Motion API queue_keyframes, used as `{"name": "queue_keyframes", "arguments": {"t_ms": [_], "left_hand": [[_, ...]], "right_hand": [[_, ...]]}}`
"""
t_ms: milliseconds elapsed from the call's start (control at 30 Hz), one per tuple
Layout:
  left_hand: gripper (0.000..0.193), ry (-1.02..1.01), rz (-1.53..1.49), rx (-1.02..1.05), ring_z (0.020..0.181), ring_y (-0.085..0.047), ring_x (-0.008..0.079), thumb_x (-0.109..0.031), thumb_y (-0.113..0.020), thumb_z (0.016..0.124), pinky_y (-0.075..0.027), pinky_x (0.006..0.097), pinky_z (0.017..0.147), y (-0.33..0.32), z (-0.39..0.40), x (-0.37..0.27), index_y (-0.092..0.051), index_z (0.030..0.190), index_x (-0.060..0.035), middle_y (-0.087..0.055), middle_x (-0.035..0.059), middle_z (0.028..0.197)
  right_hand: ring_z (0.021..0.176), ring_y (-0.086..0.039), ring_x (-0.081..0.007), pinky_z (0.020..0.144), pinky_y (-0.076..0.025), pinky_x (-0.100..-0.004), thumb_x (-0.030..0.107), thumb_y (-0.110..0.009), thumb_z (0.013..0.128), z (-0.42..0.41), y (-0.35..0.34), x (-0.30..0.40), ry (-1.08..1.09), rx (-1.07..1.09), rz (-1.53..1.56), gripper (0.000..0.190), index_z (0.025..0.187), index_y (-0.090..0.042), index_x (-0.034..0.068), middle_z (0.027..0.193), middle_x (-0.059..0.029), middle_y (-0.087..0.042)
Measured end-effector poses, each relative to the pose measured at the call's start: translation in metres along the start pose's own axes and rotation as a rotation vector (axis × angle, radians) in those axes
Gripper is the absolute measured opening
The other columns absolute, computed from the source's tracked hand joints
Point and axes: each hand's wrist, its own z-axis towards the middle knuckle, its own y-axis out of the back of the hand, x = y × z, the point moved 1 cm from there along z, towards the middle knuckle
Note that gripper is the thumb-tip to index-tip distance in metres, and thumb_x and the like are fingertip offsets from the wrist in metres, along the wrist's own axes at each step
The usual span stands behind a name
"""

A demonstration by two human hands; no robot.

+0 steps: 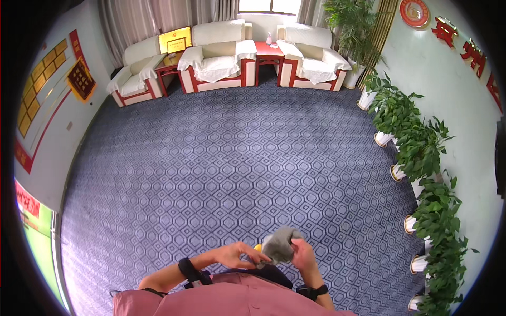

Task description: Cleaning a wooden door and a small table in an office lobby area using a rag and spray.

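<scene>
Just in front of my body, I hold a grey cloth item (280, 244) between both hands; its exact kind is unclear. The fingers of my left hand (240, 254) pinch its lower left edge. My right hand (303, 253) grips its right side, thumb on top. A small yellow thing (258, 247) shows at the cloth's left edge, partly hidden. Black bands sit on both wrists.
Patterned blue carpet (221, 158) spreads ahead. Potted leafy plants (427, 158) line the right wall. Armchairs with white covers (221, 59) and a red side table (269, 48) holding a pink-and-clear bottle (269, 38) stand at the far side. A wall with plaques (43, 75) is on the left.
</scene>
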Motion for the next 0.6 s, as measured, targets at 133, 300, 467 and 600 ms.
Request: {"name": "queue_keyframes", "arguments": {"t_ms": [133,300,467,600], "left_hand": [[0.014,-0.092,-0.048,-0.137,0.106,-0.054,0.0227,0.005,-0.057,0.075,-0.043,0.0329,0.089,0.099,0.049,-0.045,-0.061,0.089,0.002,-0.056,0.0145,0.116],[0.014,-0.117,-0.18,-0.19,0.102,-0.054,0.0179,0.006,-0.052,0.077,-0.043,0.031,0.088,0.202,0.094,-0.023,-0.058,0.089,0.002,-0.055,0.0155,0.118],[0.005,-0.072,-0.141,-0.137,0.099,-0.055,0.0165,0.003,-0.054,0.076,-0.043,0.0312,0.085,0.328,0.138,0.001,-0.057,0.081,0.0035,-0.054,0.0136,0.119],[0.007,-0.162,0.055,-0.136,0.092,-0.056,0.018,0.0,-0.057,0.073,-0.044,0.0314,0.081,0.438,0.186,-0.028,-0.057,0.079,0.0016,-0.05,0.0139,0.124]], "right_hand": [[0.096,-0.057,-0.025,0.088,-0.043,-0.0368,0.018,-0.04,0.084,0.088,-0.049,0.071,0.063,0.069,0.207,0.033,0.109,-0.051,-0.002,0.104,-0.0123,-0.059],[0.092,-0.058,-0.0225,0.085,-0.046,-0.0359,0.012,-0.037,0.086,0.228,-0.027,0.074,-0.099,-0.188,0.114,0.028,0.103,-0.054,-0.003,0.099,-0.0123,-0.06],[0.095,-0.057,-0.0269,0.089,-0.044,-0.04,0.011,-0.034,0.085,0.36,-0.046,0.114,-0.237,-0.057,0.285,0.032,0.105,-0.052,-0.005,0.103,-0.0151,-0.059],[0.096,-0.056,-0.0248,0.089,-0.044,-0.04,0.009,-0.036,0.084,0.451,-0.073,0.18,-0.168,-0.231,-0.032,0.03,0.104,-0.053,-0.005,0.102,-0.014,-0.059]]}}
